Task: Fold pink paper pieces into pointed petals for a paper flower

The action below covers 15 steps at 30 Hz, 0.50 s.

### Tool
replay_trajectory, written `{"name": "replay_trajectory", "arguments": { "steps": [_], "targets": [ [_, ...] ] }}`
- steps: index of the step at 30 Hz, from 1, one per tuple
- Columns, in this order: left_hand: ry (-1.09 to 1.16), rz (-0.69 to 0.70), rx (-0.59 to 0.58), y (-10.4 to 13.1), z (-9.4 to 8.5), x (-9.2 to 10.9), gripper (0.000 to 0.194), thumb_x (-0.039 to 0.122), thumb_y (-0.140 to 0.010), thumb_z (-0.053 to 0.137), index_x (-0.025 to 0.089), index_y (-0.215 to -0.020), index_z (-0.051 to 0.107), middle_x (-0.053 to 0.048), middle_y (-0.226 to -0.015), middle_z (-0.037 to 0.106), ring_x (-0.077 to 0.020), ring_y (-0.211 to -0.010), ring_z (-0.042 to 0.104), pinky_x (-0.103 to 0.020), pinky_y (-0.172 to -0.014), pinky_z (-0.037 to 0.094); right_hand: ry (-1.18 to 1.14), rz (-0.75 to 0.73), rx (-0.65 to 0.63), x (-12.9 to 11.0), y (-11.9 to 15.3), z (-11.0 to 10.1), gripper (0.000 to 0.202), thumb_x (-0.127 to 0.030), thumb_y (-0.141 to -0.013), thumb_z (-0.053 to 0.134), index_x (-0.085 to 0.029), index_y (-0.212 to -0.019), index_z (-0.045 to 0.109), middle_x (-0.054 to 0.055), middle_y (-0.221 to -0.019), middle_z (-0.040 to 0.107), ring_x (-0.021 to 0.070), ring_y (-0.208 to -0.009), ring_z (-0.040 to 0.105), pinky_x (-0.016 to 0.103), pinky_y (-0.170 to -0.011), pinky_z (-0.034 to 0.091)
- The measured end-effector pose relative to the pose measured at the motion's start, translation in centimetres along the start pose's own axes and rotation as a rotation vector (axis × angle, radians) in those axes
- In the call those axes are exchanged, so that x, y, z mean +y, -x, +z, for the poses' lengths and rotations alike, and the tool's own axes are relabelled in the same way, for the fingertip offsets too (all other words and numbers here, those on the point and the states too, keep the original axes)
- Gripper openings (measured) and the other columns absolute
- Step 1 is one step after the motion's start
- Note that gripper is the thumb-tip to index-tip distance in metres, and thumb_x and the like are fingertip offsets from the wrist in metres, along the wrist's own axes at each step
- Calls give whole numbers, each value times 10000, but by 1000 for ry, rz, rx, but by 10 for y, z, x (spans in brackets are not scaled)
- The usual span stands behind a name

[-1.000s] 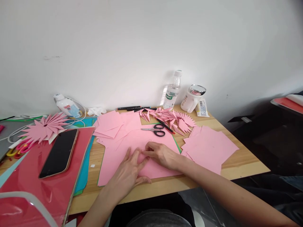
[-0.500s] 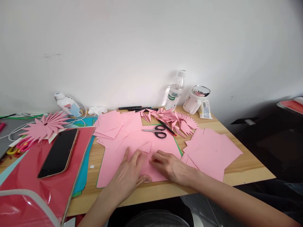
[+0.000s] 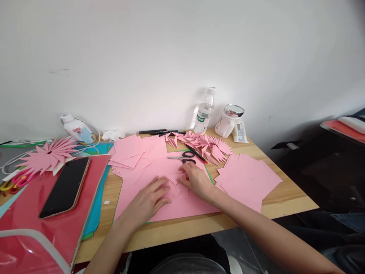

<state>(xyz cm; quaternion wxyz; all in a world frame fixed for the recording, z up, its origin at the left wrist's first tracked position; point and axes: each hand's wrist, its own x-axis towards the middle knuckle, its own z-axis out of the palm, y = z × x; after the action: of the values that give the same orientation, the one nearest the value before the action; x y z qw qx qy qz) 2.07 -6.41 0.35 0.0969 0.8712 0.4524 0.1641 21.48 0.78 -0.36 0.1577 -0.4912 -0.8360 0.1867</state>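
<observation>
A folded pink paper piece (image 3: 173, 186) lies on a large pink sheet (image 3: 134, 205) between my hands. My right hand (image 3: 198, 182) is at its right side, fingers bent and thumb and fingertips pinching the paper's edge. Just left of the piece, my left hand (image 3: 151, 199) rests low over the sheet, fingers apart and nothing in them. Scissors with black handles (image 3: 188, 155) lie right behind my right hand, partly covered by it. Loose pink squares (image 3: 129, 150) are piled at the back left of the sheet, and more pink squares (image 3: 248, 179) lie to the right.
Folded pink pieces (image 3: 211, 144) cluster at the back beside a black pen (image 3: 199, 154). Behind them stand a water bottle (image 3: 205, 110) and a white mug (image 3: 228, 121). A phone (image 3: 65, 186) lies on a red folder (image 3: 31, 224) at left, near a pink paper pinwheel (image 3: 48, 154).
My right hand has moved up and away from the body, onto the folded paper and towards the scissors. My left hand has drawn back left, its fingers off the paper. The view has shifted slightly.
</observation>
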Motion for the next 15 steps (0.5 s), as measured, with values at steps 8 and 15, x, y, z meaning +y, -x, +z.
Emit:
{"name": "replay_trajectory", "arguments": {
  "steps": [8,15],
  "targets": [
    [-17,2,10,-1,7,-3,287,266,-919,354,175,-1021,607,-92,-1196,562,-168,-1091,550,-322,-928,474,49,-28,-27,-2,-1,2,193,-210,-762,608,-170,-950,620,60,-843,614,168,-722,585,263,-635,427],
    [-251,148,50,-5,16,-5,334,280,-902,395,96,-1123,565,-145,-1184,591,-238,-1147,513,-430,-993,411,-37,-303,77,8,5,11,181,-145,-838,504,-182,-958,635,73,-889,615,156,-785,575,259,-672,467]
  ]
}}
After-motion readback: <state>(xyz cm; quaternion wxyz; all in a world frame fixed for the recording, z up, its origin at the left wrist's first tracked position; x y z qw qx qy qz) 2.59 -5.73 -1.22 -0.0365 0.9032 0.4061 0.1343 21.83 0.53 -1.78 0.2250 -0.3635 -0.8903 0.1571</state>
